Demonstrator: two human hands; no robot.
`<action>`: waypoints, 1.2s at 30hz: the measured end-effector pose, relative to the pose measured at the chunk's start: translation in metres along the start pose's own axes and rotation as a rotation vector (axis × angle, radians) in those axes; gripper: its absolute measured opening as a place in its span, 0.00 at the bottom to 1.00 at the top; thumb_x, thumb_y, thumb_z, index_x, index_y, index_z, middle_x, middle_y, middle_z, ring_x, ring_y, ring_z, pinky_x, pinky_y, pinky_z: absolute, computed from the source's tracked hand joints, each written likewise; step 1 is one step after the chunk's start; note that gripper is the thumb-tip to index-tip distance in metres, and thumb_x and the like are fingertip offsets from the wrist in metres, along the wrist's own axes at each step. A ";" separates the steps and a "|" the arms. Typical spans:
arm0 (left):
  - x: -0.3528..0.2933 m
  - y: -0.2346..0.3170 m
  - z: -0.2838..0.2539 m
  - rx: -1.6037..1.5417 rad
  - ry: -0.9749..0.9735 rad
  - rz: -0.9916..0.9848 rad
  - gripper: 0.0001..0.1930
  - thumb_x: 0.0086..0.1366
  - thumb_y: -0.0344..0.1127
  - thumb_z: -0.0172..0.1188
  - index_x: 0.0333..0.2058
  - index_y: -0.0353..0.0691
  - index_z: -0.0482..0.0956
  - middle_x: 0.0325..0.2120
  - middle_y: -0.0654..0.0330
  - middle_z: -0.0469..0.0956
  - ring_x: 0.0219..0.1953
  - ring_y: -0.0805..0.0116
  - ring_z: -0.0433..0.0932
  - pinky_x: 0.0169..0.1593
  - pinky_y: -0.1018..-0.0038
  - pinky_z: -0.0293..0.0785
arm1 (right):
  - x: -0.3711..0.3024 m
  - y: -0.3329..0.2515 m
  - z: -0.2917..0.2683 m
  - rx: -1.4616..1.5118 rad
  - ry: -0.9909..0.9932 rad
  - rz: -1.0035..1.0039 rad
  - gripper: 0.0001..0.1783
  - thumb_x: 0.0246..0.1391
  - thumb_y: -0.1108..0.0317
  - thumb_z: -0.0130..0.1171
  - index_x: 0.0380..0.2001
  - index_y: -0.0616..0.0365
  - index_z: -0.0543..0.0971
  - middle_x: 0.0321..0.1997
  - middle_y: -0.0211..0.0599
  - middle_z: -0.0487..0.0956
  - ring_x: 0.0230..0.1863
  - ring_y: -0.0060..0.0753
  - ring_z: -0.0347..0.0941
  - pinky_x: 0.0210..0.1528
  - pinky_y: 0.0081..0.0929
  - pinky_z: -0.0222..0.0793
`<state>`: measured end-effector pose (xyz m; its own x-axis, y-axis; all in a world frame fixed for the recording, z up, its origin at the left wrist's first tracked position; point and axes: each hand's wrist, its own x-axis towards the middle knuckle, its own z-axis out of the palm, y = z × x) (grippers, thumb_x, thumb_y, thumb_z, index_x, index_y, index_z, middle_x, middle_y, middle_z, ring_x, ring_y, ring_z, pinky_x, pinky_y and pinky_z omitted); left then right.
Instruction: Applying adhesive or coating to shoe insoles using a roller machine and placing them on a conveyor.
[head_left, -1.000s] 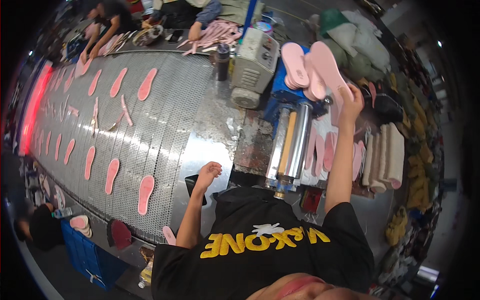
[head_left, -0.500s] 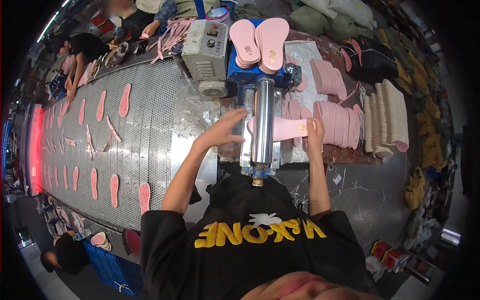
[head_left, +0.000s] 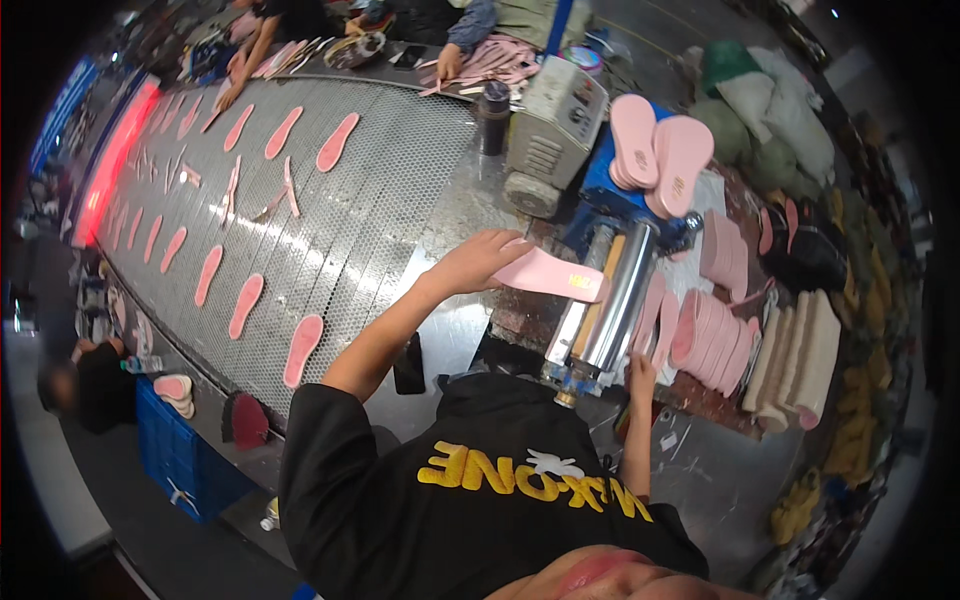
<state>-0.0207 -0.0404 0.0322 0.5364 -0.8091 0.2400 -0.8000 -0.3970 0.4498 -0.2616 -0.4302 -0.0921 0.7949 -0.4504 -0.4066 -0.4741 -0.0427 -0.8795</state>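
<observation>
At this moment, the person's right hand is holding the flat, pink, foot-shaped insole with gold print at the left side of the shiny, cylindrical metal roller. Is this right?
Not quite: the left hand is holding the flat, pink, foot-shaped insole with gold print at the left side of the shiny, cylindrical metal roller, as the head view shows.

The left hand (head_left: 475, 262) grips one end of a pink insole (head_left: 548, 274), whose other end reaches the shiny metal roller (head_left: 627, 297), while the right hand (head_left: 642, 376) is beside the row of pink insoles (head_left: 706, 342) across the roller. Two insole piles (head_left: 681, 160) sit on the blue machine (head_left: 598, 192), and more insoles lie spread along the conveyor belt (head_left: 375, 205) at left.
</observation>
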 end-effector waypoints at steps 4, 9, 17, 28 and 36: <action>-0.072 -0.048 0.022 -0.363 0.034 -0.227 0.36 0.48 0.34 0.67 0.57 0.42 0.64 0.53 0.51 0.66 0.55 0.55 0.66 0.56 0.65 0.64 | -0.001 0.057 -0.008 -0.295 -0.036 -0.187 0.13 0.60 0.64 0.47 0.27 0.61 0.74 0.14 0.25 0.67 0.12 0.18 0.60 0.13 0.21 0.52; -0.200 -0.089 0.062 -1.500 0.311 -0.909 0.26 0.65 0.43 0.53 0.58 0.39 0.62 0.50 0.57 0.70 0.48 0.65 0.73 0.49 0.67 0.72 | -0.009 0.084 -0.013 -0.435 -0.211 0.139 0.09 0.53 0.69 0.49 0.23 0.61 0.73 0.15 0.31 0.71 0.14 0.23 0.66 0.14 0.24 0.58; -0.315 -0.143 0.114 -1.685 1.194 -1.214 0.31 0.66 0.60 0.42 0.55 0.41 0.66 0.48 0.56 0.73 0.46 0.61 0.76 0.44 0.65 0.76 | -0.035 0.074 -0.008 -0.476 -0.260 0.326 0.05 0.45 0.76 0.49 0.18 0.58 0.70 0.11 0.33 0.69 0.10 0.30 0.67 0.11 0.27 0.59; -0.217 -0.298 0.045 -1.566 1.108 -1.108 0.34 0.60 0.68 0.46 0.51 0.44 0.69 0.46 0.61 0.74 0.45 0.66 0.74 0.42 0.66 0.72 | -0.090 0.040 0.002 -0.442 -0.173 0.530 0.11 0.55 0.62 0.51 0.33 0.58 0.75 0.24 0.31 0.75 0.22 0.23 0.72 0.21 0.22 0.65; -0.211 -0.299 0.071 -1.517 1.067 -1.280 0.30 0.61 0.59 0.52 0.50 0.38 0.68 0.46 0.54 0.75 0.41 0.66 0.75 0.40 0.69 0.71 | -0.111 0.074 -0.014 -0.203 -0.049 0.401 0.11 0.57 0.60 0.52 0.37 0.56 0.76 0.23 0.27 0.74 0.24 0.21 0.71 0.21 0.20 0.64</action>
<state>0.0861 0.2176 -0.2140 0.7578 0.1827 -0.6264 0.4280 0.5855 0.6885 -0.3906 -0.3960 -0.1081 0.5478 -0.4246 -0.7209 -0.8092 -0.0500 -0.5854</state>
